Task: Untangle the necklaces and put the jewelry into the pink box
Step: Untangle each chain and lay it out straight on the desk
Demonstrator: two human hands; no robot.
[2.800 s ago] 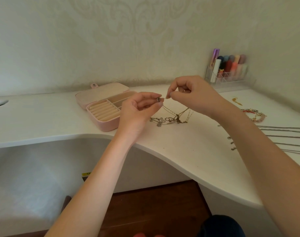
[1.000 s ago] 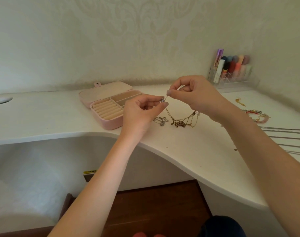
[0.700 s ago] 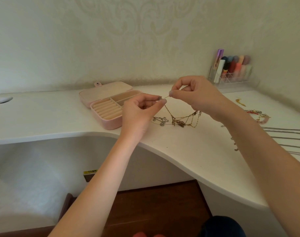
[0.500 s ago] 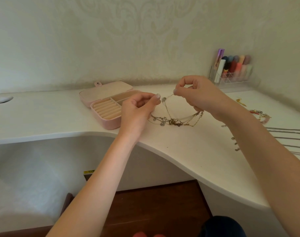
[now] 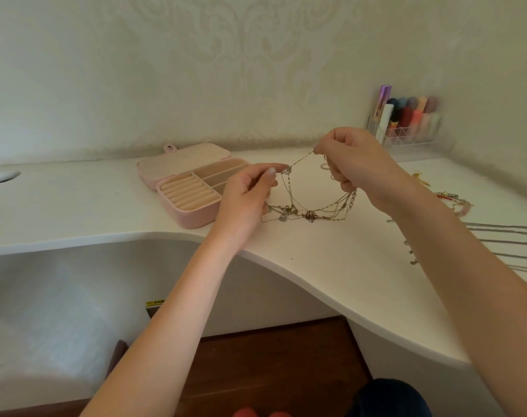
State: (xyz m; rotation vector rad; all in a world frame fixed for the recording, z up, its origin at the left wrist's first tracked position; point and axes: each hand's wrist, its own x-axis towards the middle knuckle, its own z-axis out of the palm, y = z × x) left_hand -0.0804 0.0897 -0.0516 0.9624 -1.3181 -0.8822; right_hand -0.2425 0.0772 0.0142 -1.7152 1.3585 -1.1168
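Single view only: a wide-angle head-worn camera, looking forward and down from the person's own position. It sits close to the white counter (image 5: 331,266), whose curved front edge crosses mid-frame. Both forearms enter from the bottom edge and reach away from the lens. The patterned wall (image 5: 196,70) fills the upper half. The floor (image 5: 271,356) shows below the counter's edge. Straight lines bow near the borders.
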